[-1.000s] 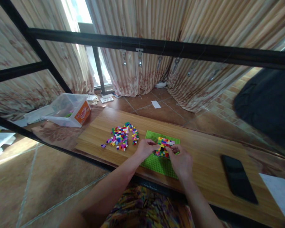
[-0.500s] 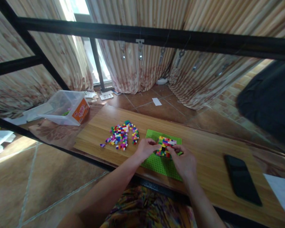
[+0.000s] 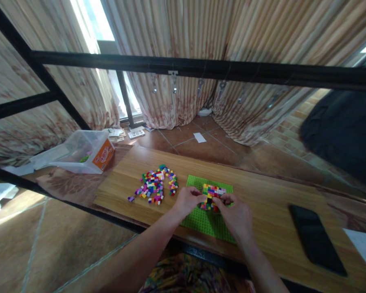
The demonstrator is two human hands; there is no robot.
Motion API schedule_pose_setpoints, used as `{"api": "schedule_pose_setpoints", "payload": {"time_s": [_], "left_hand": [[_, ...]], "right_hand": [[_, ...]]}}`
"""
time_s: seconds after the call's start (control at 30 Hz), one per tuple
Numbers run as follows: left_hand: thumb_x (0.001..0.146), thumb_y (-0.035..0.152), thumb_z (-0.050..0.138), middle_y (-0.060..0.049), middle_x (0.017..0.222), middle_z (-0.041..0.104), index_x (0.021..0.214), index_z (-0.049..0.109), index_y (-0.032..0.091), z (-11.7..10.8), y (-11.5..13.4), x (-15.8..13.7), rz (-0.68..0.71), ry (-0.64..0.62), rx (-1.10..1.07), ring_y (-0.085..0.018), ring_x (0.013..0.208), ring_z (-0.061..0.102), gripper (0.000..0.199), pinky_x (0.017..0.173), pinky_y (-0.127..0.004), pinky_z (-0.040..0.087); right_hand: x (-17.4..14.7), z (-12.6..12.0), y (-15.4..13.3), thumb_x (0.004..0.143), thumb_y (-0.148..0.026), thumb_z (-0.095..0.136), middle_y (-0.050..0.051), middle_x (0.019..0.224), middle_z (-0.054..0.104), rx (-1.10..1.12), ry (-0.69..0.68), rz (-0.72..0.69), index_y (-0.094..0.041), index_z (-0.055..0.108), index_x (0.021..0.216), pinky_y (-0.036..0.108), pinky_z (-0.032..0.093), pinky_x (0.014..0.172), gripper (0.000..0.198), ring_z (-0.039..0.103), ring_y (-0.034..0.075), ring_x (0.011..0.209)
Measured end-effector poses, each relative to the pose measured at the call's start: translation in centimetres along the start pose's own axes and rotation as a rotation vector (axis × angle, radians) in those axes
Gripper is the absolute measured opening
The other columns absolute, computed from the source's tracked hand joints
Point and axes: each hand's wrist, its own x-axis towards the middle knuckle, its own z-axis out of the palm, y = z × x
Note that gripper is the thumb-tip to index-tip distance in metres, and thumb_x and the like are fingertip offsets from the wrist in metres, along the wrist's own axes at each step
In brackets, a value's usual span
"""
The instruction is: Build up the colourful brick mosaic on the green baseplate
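A multicoloured brick block (image 3: 212, 194) stands on a green baseplate (image 3: 205, 219) near the middle of a long wooden table (image 3: 262, 211), with both of a person's bare hands at work on it. The left hand (image 3: 187, 200) presses against the block's left side, its grip closed on the block; the right hand (image 3: 236, 213) meets it from the near right, fingertips (image 3: 222, 200) pinched on the block's near right edge. Just left of the baseplate lies a loose pile of small coloured bricks (image 3: 156, 184). Farther left, off the table's end, a clear plastic tub (image 3: 85, 150) with an orange label lies tipped. A black phone (image 3: 317, 240) lies flat on the right of the table, well apart from the hands.
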Motion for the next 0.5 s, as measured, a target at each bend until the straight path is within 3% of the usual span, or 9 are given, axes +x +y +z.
{"api": "schedule_pose_setpoints", "payload": {"time_s": [0.13, 0.3, 0.4, 0.5], "left_hand": [[0.067, 0.03, 0.07, 0.003, 0.053, 0.056, 0.065, 0.065, 0.013, -0.2, -0.2, -0.1, 0.036, 0.002, -0.015, -0.01, 0.051, 0.049, 0.017, 0.052, -0.021, 0.036], [0.07, 0.042, 0.067, 0.001, 0.059, 0.059, 0.065, 0.065, 0.013, -0.3, -0.5, -0.6, 0.111, 0.024, 0.025, -0.012, 0.057, 0.052, 0.029, 0.055, -0.022, 0.037], [0.072, 0.05, 0.063, 0.002, 0.059, 0.058, 0.065, 0.064, 0.014, -0.3, -0.5, -0.9, 0.137, 0.05, 0.074, -0.012, 0.057, 0.051, 0.036, 0.054, -0.022, 0.035], [0.076, 0.052, 0.057, 0.003, 0.055, 0.053, 0.063, 0.061, 0.015, -0.4, -0.5, -0.9, 0.153, 0.034, 0.092, -0.011, 0.055, 0.048, 0.04, 0.052, -0.021, 0.033]], "right_hand": [[0.5, -0.8, 0.2, 0.07, -0.053, 0.063, 0.004, 0.071, 0.068, 0.16, -0.033, 0.037, -0.02, 0.069, 0.078, 0.031, 0.042, 0.062, 0.035, 0.06, 0.02, 0.065], [0.3, -2.8, 1.5, 0.069, -0.048, 0.064, 0.006, 0.08, 0.069, 0.861, -0.081, 0.318, -0.017, 0.067, 0.082, 0.032, 0.052, 0.066, 0.034, 0.064, 0.02, 0.074], [-0.8, -3.8, 1.9, 0.069, -0.036, 0.067, 0.005, 0.088, 0.069, 1.173, -0.16, 0.392, -0.019, 0.066, 0.085, 0.035, 0.056, 0.083, 0.024, 0.066, 0.02, 0.087], [-2.2, -4.2, 1.7, 0.063, -0.016, 0.07, 0.005, 0.096, 0.068, 1.401, -0.277, 0.38, -0.018, 0.068, 0.088, 0.031, 0.05, 0.099, 0.025, 0.065, 0.018, 0.101]]}}
